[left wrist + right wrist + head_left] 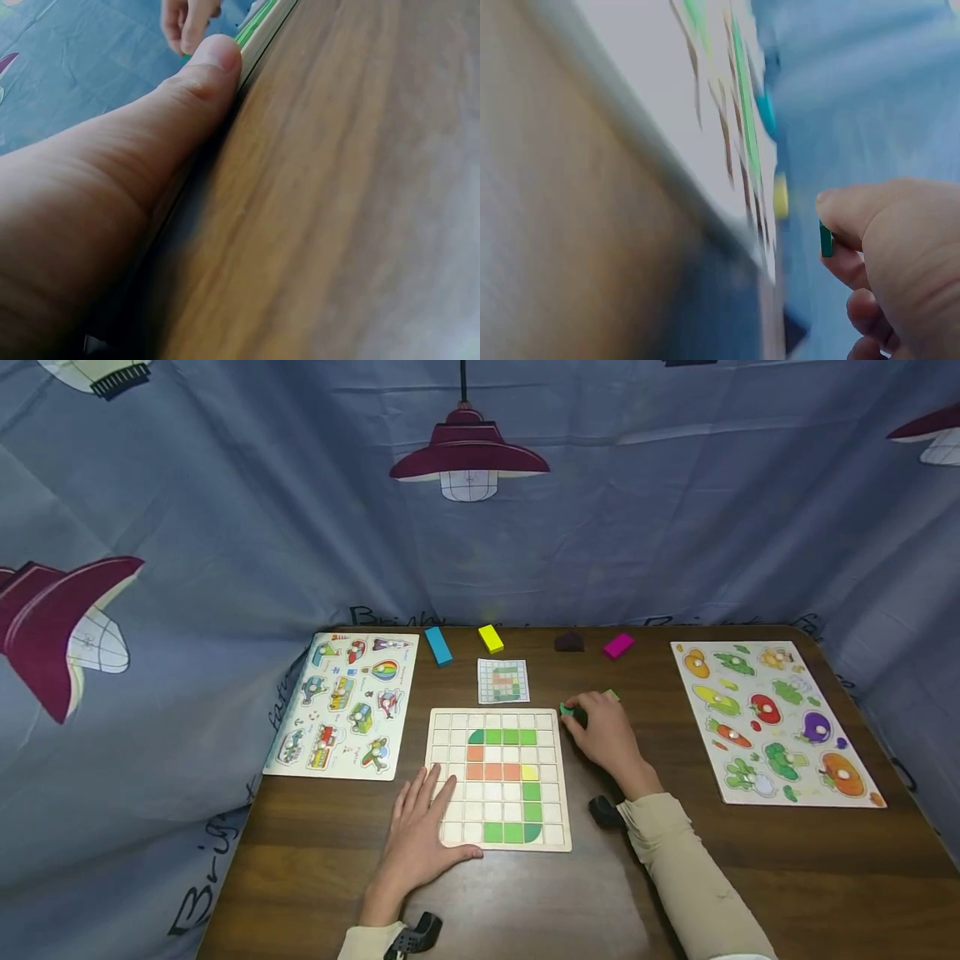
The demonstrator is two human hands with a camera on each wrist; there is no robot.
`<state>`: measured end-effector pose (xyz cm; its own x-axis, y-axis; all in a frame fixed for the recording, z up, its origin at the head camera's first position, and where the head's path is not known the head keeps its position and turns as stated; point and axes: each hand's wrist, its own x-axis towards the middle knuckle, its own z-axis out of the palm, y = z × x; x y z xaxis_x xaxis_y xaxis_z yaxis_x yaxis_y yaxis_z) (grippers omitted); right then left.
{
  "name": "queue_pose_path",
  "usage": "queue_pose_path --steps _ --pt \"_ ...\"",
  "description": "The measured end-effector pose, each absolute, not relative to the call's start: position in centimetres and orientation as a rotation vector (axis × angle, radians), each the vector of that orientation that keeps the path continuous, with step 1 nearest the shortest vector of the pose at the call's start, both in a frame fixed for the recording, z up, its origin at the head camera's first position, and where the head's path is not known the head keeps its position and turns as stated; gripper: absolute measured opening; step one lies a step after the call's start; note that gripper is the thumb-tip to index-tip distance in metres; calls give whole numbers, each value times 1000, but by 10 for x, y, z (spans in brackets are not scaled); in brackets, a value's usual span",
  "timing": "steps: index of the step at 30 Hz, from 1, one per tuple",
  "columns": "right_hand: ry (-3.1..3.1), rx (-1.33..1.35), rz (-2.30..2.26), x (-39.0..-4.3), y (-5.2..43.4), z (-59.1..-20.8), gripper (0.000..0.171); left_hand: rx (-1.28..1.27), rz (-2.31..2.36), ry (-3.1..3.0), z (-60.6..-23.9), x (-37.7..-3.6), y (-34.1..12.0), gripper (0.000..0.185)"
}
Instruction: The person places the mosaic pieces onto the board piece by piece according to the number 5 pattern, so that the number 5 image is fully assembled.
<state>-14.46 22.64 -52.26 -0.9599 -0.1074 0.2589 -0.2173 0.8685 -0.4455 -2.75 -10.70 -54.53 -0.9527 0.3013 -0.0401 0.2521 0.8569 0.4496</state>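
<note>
A square wooden grid board (pixel 491 791) lies on the table, its recesses partly filled with green, orange and yellow tiles forming a figure. My left hand (pixel 420 835) rests on the board's near left part, fingers spread straight, its thumb (pixel 214 60) along the front edge. Just past the board's far right corner, my right hand (pixel 607 735) pinches a small dark green tile (pixel 826 240) between thumb and forefinger. Another bit of green (pixel 612 694) shows behind that hand, mostly hidden by it. A small printed pattern card (pixel 491 692) lies beyond the board.
Along the table's far edge are blue (pixel 438 646), yellow (pixel 491 638), dark (pixel 569 642) and magenta (pixel 618 646) pieces. A vehicle puzzle board (pixel 300 764) lies at left, a vegetable puzzle board (pixel 738 789) at right. Behind hangs a blue curtain (pixel 600 527).
</note>
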Motion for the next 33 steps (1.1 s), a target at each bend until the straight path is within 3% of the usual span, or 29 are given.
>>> queue_pose_path --steps 12,24,33 --pt "-2716 957 643 -41 121 -515 16 503 744 2905 -542 -30 -112 118" --pt "-2750 1019 564 -24 101 -522 19 531 846 2892 -539 -28 -116 93" --pt "-2712 969 599 -21 100 -523 18 539 872 2888 -540 -28 -117 90"
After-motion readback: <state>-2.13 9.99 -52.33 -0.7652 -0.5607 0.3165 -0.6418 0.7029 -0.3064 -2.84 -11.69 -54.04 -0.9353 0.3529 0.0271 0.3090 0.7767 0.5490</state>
